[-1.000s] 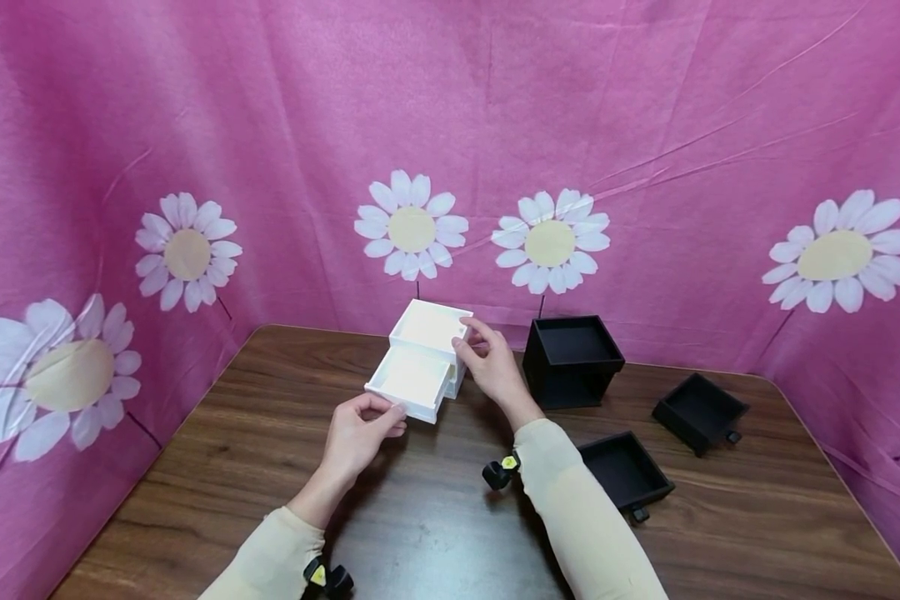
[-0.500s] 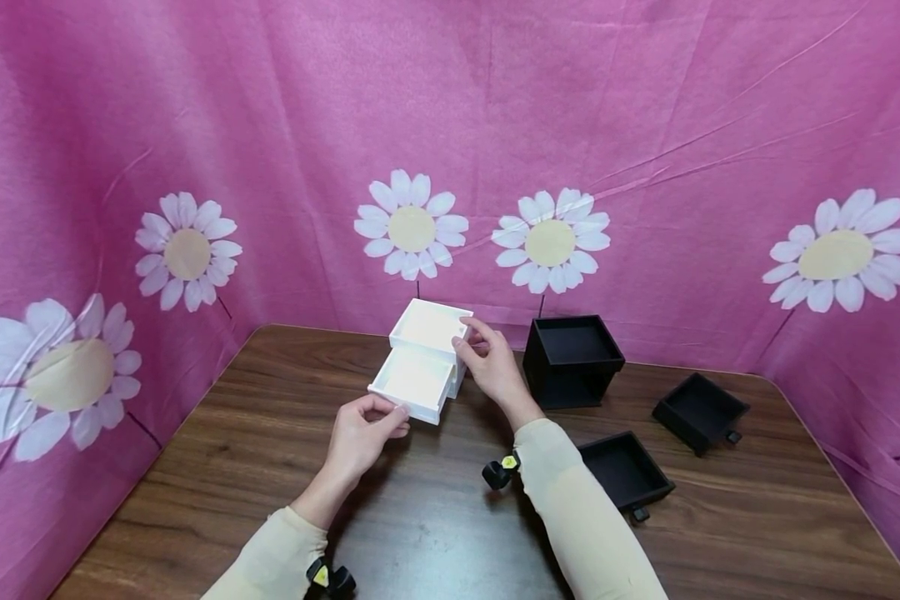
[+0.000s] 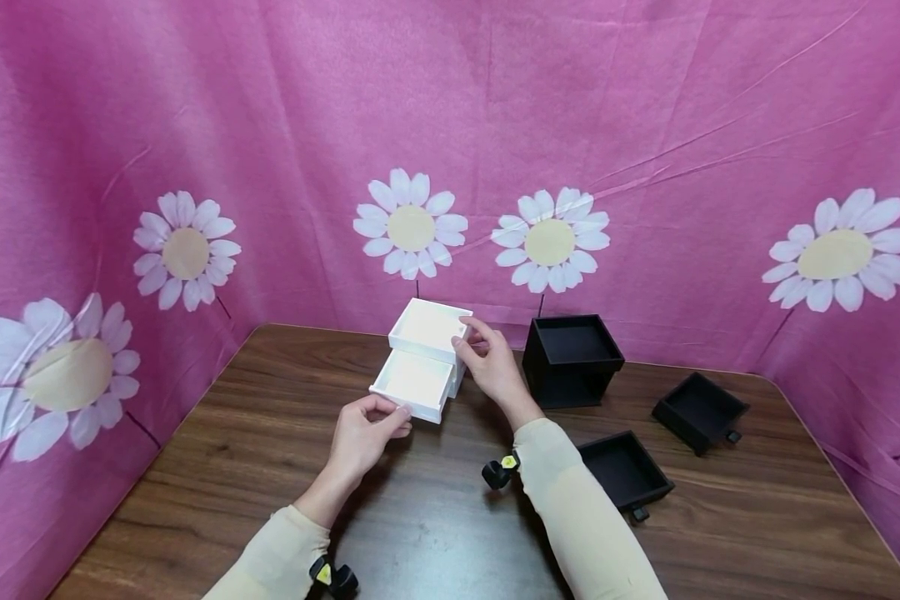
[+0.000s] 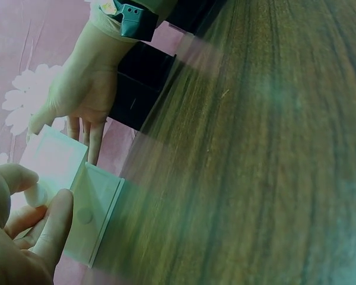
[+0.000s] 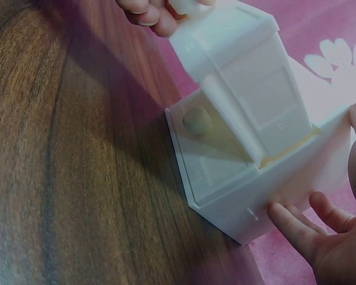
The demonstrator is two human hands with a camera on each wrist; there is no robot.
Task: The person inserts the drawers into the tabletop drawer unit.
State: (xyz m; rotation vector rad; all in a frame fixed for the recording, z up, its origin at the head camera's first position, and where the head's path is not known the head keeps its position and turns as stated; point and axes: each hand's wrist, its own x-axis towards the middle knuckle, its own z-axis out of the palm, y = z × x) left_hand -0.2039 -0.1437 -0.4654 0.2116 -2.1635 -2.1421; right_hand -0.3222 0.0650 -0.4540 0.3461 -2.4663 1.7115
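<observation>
A small white cabinet [image 3: 429, 323] stands toward the back of the table with its upper drawer [image 3: 412, 383] slid well out. My left hand [image 3: 360, 437] pinches that drawer's round knob [image 4: 37, 194] between thumb and fingers. Below it the lower drawer [image 5: 219, 163] sits closed, its own knob [image 5: 197, 120] free. On the cabinet's right, my right hand [image 3: 495, 367] grips the top edge with thumb and index finger. Its other fingertips [image 5: 279, 211] lie along the side wall in the right wrist view.
To the right stands a black cabinet [image 3: 570, 367] with an open front. Two black drawers lie loose on the wooden table [image 3: 435, 525]: one drawer [image 3: 699, 408] at far right, another drawer [image 3: 626, 471] partly behind the right sleeve. A pink flowered curtain [image 3: 480, 100] hangs behind.
My left hand has moved slightly right, and the upper drawer has gone a little way into the white cabinet. My right hand keeps its place.
</observation>
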